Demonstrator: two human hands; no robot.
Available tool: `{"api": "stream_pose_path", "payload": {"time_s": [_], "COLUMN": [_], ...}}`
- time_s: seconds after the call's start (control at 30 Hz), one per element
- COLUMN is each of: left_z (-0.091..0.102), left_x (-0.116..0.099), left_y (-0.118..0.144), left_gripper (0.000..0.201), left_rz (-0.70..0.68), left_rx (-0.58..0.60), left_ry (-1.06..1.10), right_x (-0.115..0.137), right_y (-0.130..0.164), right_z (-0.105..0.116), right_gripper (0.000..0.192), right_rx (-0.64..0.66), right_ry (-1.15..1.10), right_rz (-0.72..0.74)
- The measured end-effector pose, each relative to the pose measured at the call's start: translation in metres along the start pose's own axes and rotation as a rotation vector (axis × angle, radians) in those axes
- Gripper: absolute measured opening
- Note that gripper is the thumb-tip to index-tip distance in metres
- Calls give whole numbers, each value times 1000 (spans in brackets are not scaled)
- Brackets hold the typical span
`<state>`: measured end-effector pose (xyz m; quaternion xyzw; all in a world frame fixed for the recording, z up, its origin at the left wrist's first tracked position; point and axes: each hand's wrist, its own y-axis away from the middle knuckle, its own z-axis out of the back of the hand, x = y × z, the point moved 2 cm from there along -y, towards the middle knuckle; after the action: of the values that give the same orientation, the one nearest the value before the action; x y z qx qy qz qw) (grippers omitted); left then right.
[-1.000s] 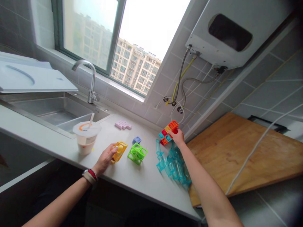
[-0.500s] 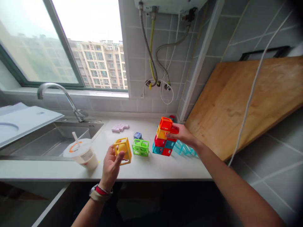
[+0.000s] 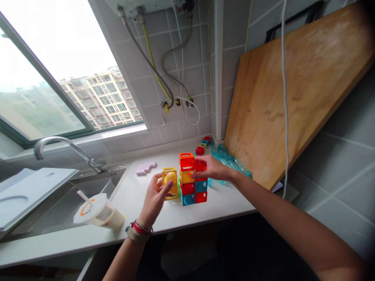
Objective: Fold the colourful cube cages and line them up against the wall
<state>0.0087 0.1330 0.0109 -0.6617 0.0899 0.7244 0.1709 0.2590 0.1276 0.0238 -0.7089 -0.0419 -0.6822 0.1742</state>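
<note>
My left hand is closed around a yellow open-frame block with a rounded yellow piece inside. To its right, my right hand grips the upper part of a stack of joined cube blocks in orange, yellow, red and blue. The yellow block is held close beside the stack's left side; whether they touch I cannot tell. A green frame block shows only as a sliver behind them. My right fingers partly cover the stack's upper right cubes.
A lidded cup with a straw stands at the counter's left, beside the sink. Lilac zigzag pieces lie further back. Teal translucent pieces and a short row of small blocks sit near the wooden board.
My left hand has brought the yellow block rightward, close to the stack. The stack has shifted and now hides most of the green block. The camera view has turned and tilted.
</note>
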Motion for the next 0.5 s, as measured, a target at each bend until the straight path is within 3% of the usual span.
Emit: {"api": "stream_pose_path", "payload": {"time_s": [0.17, 0.5], "left_z": [-4, 8], "left_x": [4, 1], "left_y": [-5, -7], "left_gripper": [48, 55], "left_rz": [-2, -14], "left_rx": [46, 24], "left_ry": [-44, -79], "right_x": [-12, -21], "right_y": [-5, -13], "right_z": [-5, -15], "right_gripper": [59, 62], "right_rx": [44, 4], "right_ry": [-108, -105], "right_rz": [-10, -36]}}
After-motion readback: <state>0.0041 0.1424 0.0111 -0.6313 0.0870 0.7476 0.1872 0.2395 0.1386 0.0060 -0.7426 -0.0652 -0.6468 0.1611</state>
